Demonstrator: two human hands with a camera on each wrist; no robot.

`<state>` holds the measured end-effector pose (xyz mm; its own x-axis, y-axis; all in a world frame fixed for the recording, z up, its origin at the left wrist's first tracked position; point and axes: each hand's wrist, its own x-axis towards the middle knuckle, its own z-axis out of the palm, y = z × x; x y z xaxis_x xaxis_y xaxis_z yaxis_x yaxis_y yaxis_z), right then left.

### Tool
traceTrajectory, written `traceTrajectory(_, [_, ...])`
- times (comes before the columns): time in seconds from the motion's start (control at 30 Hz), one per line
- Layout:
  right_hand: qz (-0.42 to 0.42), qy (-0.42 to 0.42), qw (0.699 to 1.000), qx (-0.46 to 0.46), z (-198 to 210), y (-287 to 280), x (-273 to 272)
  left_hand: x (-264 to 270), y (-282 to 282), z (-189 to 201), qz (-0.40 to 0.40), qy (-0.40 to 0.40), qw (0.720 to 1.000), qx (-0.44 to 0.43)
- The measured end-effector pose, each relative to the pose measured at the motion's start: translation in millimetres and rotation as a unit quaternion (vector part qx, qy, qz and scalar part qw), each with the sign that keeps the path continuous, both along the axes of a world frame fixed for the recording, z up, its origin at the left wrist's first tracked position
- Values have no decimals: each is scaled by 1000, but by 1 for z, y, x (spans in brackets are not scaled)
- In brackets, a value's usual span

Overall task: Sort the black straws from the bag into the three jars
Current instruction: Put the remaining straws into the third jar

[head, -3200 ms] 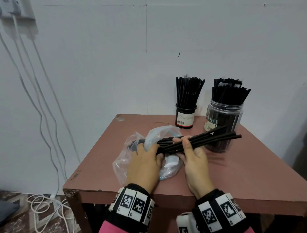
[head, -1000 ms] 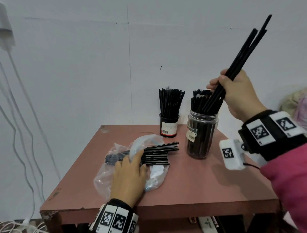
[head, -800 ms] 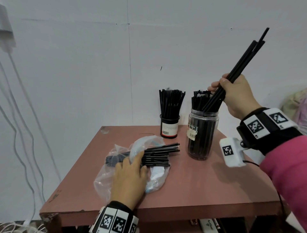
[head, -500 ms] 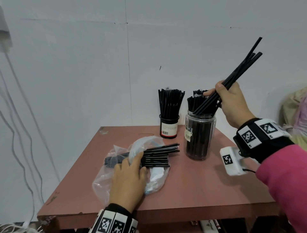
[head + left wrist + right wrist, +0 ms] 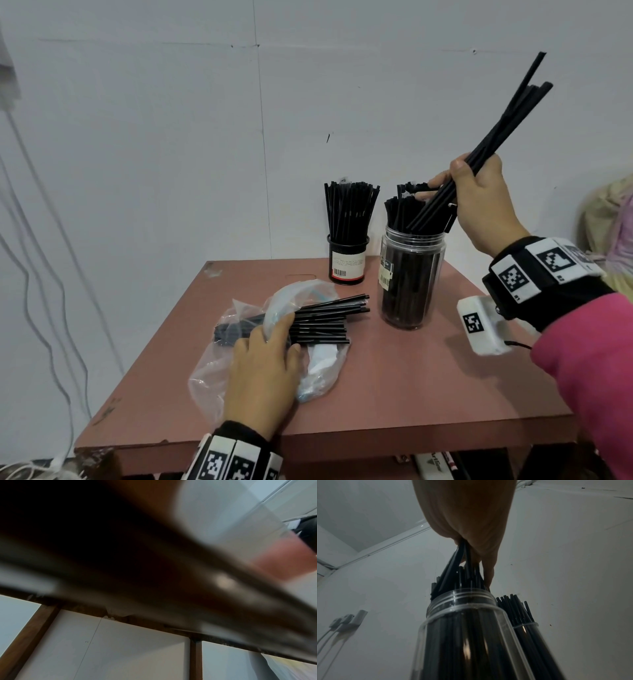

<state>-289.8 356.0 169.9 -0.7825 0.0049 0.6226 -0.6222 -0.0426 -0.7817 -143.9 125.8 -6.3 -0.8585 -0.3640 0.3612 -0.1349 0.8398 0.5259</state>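
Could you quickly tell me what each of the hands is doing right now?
Left hand: open, pressing the clear plastic bag.
Right hand: gripping a bundle of thin black straws.

You worked in a plain, sparsely furnished room, more a back room or home corner than a shop. A small reddish-brown table [image 5: 428, 387] with a chipped front edge stood against a bare white wall [image 5: 171, 137]. White cables [image 5: 44, 308] hung down that wall, plugs [image 5: 342, 620] sat in wall sockets, and bundled cloth [image 5: 609, 219] lay at your right.
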Motion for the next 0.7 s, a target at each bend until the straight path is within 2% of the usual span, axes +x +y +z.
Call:
traceTrajectory(0.13, [-11, 19, 998, 55, 3, -2, 2, 1, 0, 1, -3, 1, 1000, 0])
traceTrajectory(0.37, [-14, 41, 995, 94, 1, -6, 5, 1, 0, 1, 1, -2, 1000, -5])
traceTrajectory(0.53, [-48, 38, 969, 239, -9, -9, 5, 1, 0, 0, 2, 0, 1000, -5])
traceTrajectory(0.7, [-50, 18, 976, 213, -15, -10, 10, 0, 0, -1, -1, 2, 1000, -2])
